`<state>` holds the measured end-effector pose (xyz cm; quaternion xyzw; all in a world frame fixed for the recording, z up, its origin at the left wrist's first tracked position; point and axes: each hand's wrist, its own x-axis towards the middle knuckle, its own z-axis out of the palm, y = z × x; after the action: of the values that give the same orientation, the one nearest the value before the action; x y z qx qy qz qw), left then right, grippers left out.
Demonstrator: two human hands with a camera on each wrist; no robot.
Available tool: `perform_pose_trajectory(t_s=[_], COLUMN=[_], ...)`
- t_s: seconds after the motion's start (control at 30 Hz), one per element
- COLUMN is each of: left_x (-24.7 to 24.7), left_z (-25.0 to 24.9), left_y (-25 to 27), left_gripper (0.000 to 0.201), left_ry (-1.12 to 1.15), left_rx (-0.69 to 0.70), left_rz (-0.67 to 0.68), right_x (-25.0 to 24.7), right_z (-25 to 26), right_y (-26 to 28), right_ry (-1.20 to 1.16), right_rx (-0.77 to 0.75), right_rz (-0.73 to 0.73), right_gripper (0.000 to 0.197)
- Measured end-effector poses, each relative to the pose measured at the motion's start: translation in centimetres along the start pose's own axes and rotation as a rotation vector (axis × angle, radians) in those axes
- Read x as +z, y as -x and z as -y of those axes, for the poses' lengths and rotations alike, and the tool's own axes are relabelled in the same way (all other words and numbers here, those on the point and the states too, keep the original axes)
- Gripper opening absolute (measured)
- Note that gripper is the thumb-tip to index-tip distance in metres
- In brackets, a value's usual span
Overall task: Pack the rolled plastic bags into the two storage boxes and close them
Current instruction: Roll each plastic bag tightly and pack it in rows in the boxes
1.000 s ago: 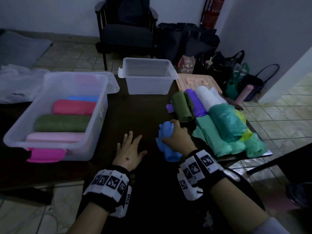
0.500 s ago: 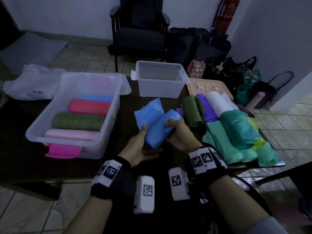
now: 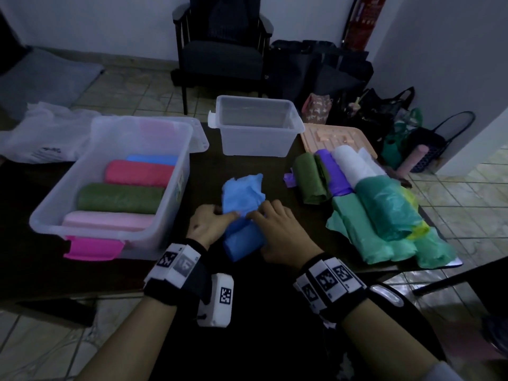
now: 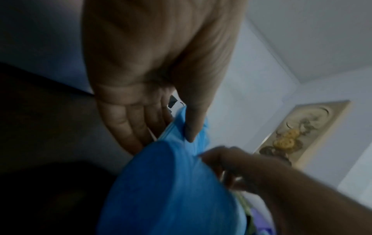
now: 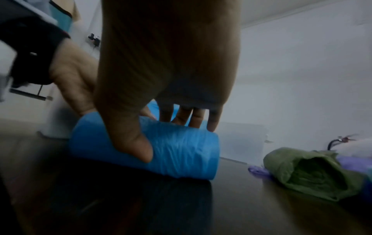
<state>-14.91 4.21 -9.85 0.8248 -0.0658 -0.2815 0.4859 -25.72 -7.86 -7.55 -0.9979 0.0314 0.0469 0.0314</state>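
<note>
Both hands are on the blue roll [image 3: 242, 237], which lies on the dark table [image 3: 209, 171] just right of the large storage box [image 3: 176, 204]. From the right wrist view, the right hand [image 3: 280, 232] has its thumb curled round the roll's near face and its fingers [image 5: 198, 117] over the top, so it is closed on the bag. The left hand [image 3: 206, 224] pinches the loose plastic between thumb and fingers [image 4: 128, 127] at the roll's left end, as the left wrist view shows.

The roll's long axis runs left to right across the person, parallel to the large storage box's near wall. Its unrolled tail [image 3: 243, 188] spreads away from the roll toward the small storage box [image 3: 255, 127], which stands beyond it and holds nothing I can see. So the free plastic lies on the far side of both grips, and my reading is that the hands are rolling it up tight before packing.

Inside the large storage box lie a pink, a green, a red and a blue roll, side by side, their axes matching the roll in hand. The left hand is the nearer to that box. Right of the blue roll sits the pile of unpacked rolls [image 3: 379, 204], green, purple and white
</note>
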Motion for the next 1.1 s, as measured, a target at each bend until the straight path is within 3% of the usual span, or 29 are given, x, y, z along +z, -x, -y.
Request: perform_pose_trajectory(t_s=[0.1,0.23,0.3,0.4,0.43,0.5,0.6,0.67,0.8,0.97,1.1], left_x=[-0.2,-0.2,-0.1,0.2,0.4,0.6,1.1,1.4,1.8,1.5,1.6], left_z=[-1.4,-3.1,-3.4,-3.8,-3.9,-3.9,-2.8,-2.1,-1.7,-1.9,-1.9], left_y=[-0.2,-1.4,-1.9,-1.8,-1.6,-1.6,-2.9,-3.4,-3.4,-3.4,-3.4], left_gripper=[0.037,0.026,0.022,0.026,0.024,0.023,0.043,0.055,0.063,0.065,0.067], left_ry=[0.304,0.329,0.201,-0.189,-0.349,-0.633,-0.912,-0.959,-1.083,-1.072,-1.098], left_rx=[-0.043,0.091,0.174,0.369,0.456,0.512,0.354,0.292,0.29,0.296,0.3], left_rz=[0.037,0.045,-0.093,-0.41,-0.435,-0.235,0.243,0.405,0.487,0.498,0.484], right_x=[0.0,0.3,0.4,0.4,0.3,0.2,-0.1,0.1,-0.3,-1.8,-1.6], right_z=[0.3,0.4,0.4,0.5,0.6,0.6,0.8,0.9,1.0,0.8,1.0], right_y=[0.1,0.4,0.5,0.4,0.4,0.1,-0.2,-0.3,-0.4,-0.6,-0.7], right_ry=[0.105,0.075,0.052,-0.005,-0.011,-0.015,-0.033,-0.064,-0.158,-0.31,-0.295], right_rx=[-0.067,-0.103,-0.102,-0.081,-0.08,-0.087,-0.102,-0.109,-0.104,-0.09,-0.094], right_rz=[0.051,0.12,0.135,0.175,0.193,0.229,0.273,0.306,0.361,0.47,0.522], right_gripper=[0.058,0.061,0.063,0.063,0.063,0.062,0.059,0.059,0.061,0.066,0.064])
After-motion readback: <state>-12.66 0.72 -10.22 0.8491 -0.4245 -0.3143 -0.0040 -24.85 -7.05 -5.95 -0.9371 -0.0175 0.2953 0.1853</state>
